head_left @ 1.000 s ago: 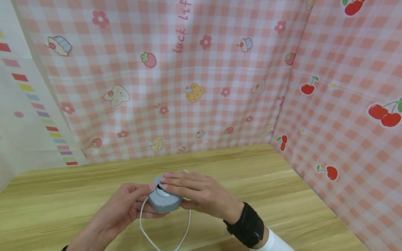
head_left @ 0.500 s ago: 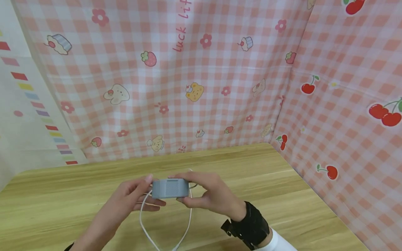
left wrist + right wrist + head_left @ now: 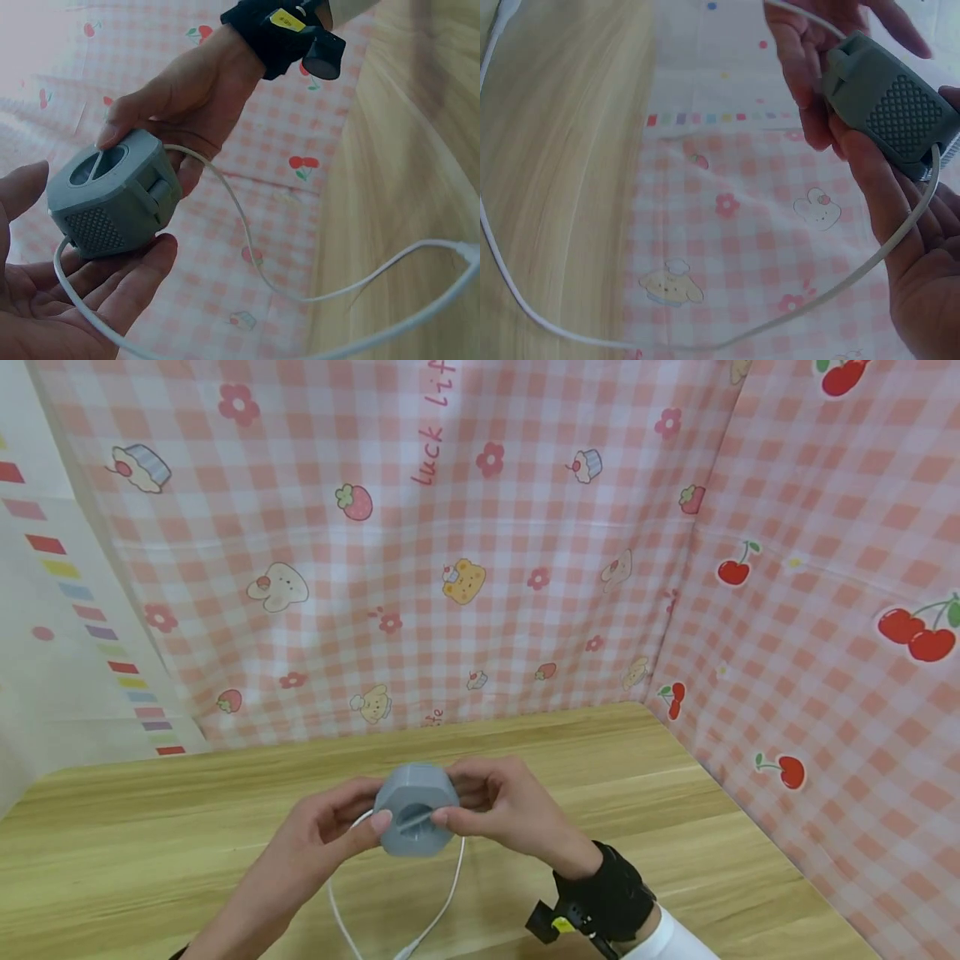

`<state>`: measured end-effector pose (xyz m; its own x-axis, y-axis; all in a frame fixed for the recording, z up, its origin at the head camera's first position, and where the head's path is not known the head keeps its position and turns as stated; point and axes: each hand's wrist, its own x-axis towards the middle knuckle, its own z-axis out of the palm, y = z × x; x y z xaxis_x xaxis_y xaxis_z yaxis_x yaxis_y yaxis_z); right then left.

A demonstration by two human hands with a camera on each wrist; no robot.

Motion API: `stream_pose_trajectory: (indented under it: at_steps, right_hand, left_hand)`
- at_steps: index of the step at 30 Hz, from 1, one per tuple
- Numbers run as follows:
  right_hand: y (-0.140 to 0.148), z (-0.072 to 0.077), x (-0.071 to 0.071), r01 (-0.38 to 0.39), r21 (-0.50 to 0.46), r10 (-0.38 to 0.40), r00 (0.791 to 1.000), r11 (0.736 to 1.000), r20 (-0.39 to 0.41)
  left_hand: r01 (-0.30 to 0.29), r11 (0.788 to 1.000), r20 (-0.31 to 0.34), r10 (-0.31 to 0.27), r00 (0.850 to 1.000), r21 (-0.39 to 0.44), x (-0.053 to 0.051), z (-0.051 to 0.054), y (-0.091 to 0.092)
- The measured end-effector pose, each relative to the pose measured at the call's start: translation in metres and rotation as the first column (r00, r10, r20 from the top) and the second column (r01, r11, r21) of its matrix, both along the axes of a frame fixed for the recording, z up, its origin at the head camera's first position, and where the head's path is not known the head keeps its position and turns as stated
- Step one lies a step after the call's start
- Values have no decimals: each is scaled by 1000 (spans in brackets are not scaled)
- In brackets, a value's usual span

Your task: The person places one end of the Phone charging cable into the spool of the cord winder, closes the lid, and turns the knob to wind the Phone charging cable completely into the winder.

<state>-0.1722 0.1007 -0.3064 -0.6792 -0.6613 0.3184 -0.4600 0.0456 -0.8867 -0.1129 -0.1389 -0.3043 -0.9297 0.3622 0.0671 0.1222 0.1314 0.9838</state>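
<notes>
A grey-blue, many-sided cable winder (image 3: 418,787) is raised above the table, its round recess with a crossbar showing in the head view. My right hand (image 3: 517,810) grips it, with the thumb on the recess and fingers behind it. The left hand (image 3: 322,827) is at its other side. Loosely bent left fingers (image 3: 142,281) lie close under the winder, and the left thumb (image 3: 22,187) stands a little apart from it. From both ends of the winder comes a white cable (image 3: 874,259), hanging in a loop below the hands.
Under the hands lies a wood-grain table (image 3: 675,860). A pink checked cloth (image 3: 480,635) hangs behind it, and another cloth with cherries (image 3: 847,693) hangs on the right. The cable's white connector piece (image 3: 408,950) is near the front.
The winder has turned over, from a textured side facing up half a second ago to the barred recess facing the head. The right thumb has moved onto this recess.
</notes>
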Motion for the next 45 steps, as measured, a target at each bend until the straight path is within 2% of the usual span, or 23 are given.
stream_pose_trajectory:
  at_steps: [4, 7, 16, 18, 19, 21, 22, 23, 24, 26, 27, 28, 29, 31, 32, 35, 36, 40, 41, 42, 43, 44, 45]
  right_hand:
    - [0, 1, -1, -15, 46, 11, 995, 999, 97]
    - [0, 1, -1, -19, 76, 7, 988, 997, 155]
    - [0, 0, -5, -48, 171, 2, 966, 984, 259]
    - [0, 1, -6, -35, 214, -15, 973, 976, 229]
    - [0, 1, -7, -8, 240, -36, 983, 971, 178]
    - [-1, 1, -7, 76, 271, -89, 995, 960, 36]
    - [-2, 1, -7, 126, 268, -112, 992, 955, -66]
    - [-3, 1, -6, 175, 253, -129, 974, 952, -188]
    - [-3, 0, -6, 215, 226, -139, 940, 950, -312]
    - [-6, 0, -5, 247, 175, -117, 833, 953, -541]
    - [-7, -1, -4, 241, 160, -87, 765, 957, -638]
    - [-9, -2, -3, 231, 160, -50, 701, 960, -711]
    - [-10, -2, -1, 222, 173, -13, 648, 960, -761]
    - [-14, -3, 2, 227, 225, 56, 575, 948, -816]
    - [-15, -4, 4, 241, 251, 79, 555, 938, -828]
    - [-19, -5, 7, 291, 294, 105, 526, 911, -844]
    - [-20, -6, 8, 313, 300, 109, 507, 901, -855]
    - [-22, -7, 12, 375, 312, 129, 440, 873, -889]
    - [-23, -7, 12, 390, 312, 127, 431, 866, -893]
    - [-23, -7, 13, 405, 308, 122, 423, 861, -898]
    - [-24, -7, 14, 416, 305, 111, 429, 857, -896]
    - [-24, -7, 14, 427, 300, 95, 439, 853, -893]
    - [-25, -7, 15, 433, 297, 76, 458, 851, -886]
  left_hand:
    - [38, 999, -6, -37, 999, 38, -1, -1, 0]
    - [36, 997, 16, -37, 999, 62, -1, -3, 1]
    - [19, 991, 141, -38, 989, 133, -6, -10, 3]
    - [-2, 991, 184, -22, 983, 131, -8, -12, 2]
    - [-11, 991, 204, -15, 979, 130, -8, -13, 2]
    - [-32, 990, 247, -3, 969, 137, -11, -16, 1]
    - [-42, 989, 266, 3, 964, 142, -12, -18, 0]
    - [-51, 988, 283, 7, 959, 147, -13, -20, -1]
    - [-58, 987, 297, 10, 955, 153, -14, -22, -2]
    - [-72, 985, 314, 20, 949, 156, -16, -26, -4]
    - [-77, 985, 316, 26, 948, 152, -17, -27, -5]
    - [-84, 986, 317, 34, 948, 146, -18, -29, -5]
    - [-92, 986, 316, 45, 948, 136, -19, -30, -4]
    - [-114, 988, 309, 76, 948, 107, -20, -33, -2]
    - [-122, 988, 301, 88, 949, 95, -20, -34, -1]
    - [-145, 987, 290, 121, 949, 64, -20, -35, 3]
    - [-148, 987, 288, 125, 949, 59, -19, -36, 4]
    - [-141, 988, 288, 118, 951, 64, -18, -38, 8]
    - [-136, 988, 283, 111, 953, 69, -18, -38, 8]
    - [-132, 989, 285, 106, 953, 73, -18, -39, 9]
    - [-128, 989, 284, 102, 953, 77, -18, -39, 10]
    - [-122, 989, 281, 94, 955, 81, -17, -40, 10]
    - [-116, 990, 280, 88, 956, 85, -17, -40, 10]
